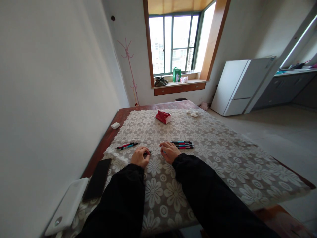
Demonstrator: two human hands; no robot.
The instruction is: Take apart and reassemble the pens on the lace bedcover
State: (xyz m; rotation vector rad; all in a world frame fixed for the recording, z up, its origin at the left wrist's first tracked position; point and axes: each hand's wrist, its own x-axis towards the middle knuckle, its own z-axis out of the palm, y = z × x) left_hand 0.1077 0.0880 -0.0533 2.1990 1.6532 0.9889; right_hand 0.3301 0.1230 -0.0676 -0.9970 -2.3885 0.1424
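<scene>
My left hand [140,157] is closed near the middle of the table, its fingers curled around a small dark pen part [150,152] that mostly hides behind them. A short gap to the right, my right hand [170,152] has its fingers bent and drawn together; a bit of blue shows by the fingertips, too small to name. Just beyond the right hand lies a row of several pens [184,145] in black, red and blue. Left of the left hand, a few more pens [126,146] of the same colours lie close together on the lace tablecloth [153,191].
A red tissue pack [163,117] sits farther back, with crumpled white tissue [193,113] to its right. At the left edge are a white charger [115,125], a black phone [97,179] and a white oblong device [68,205]. The wall [49,99] borders the table's left side.
</scene>
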